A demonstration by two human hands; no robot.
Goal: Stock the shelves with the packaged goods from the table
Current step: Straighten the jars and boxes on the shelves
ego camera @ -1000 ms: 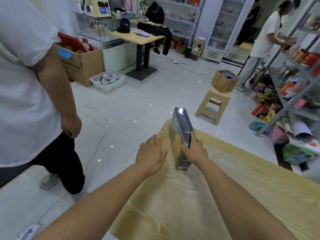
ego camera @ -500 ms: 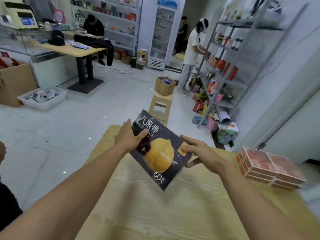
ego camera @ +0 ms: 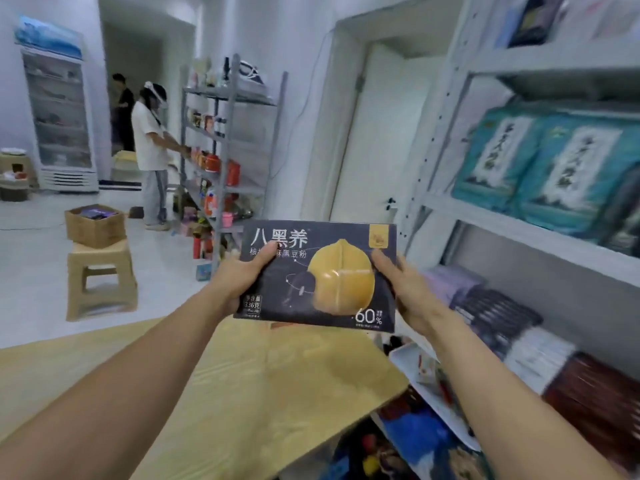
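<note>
A flat dark box (ego camera: 322,271) with a yellow walnut picture and white Chinese lettering is held up level in front of me, its face toward the camera. My left hand (ego camera: 242,275) grips its left edge, thumb across the front. My right hand (ego camera: 405,289) grips its right edge. The box hangs above the far corner of the light wooden table (ego camera: 242,393), close to the grey metal shelf unit (ego camera: 519,230) on my right. That unit carries teal packages (ego camera: 540,168) on one level and stacked dark and white boxes (ego camera: 512,327) below.
A second shelf rack (ego camera: 228,157) with red jars stands further back; a person in white (ego camera: 152,157) reaches into it. A plastic stool (ego camera: 100,278) bears a cardboard box (ego camera: 95,225). A glass-door fridge (ego camera: 59,116) stands at the far left. Goods lie on the floor beside the table.
I have turned right from the table toward the near shelves. The box went from edge-on, to tilted, to level and raised in both hands.
</note>
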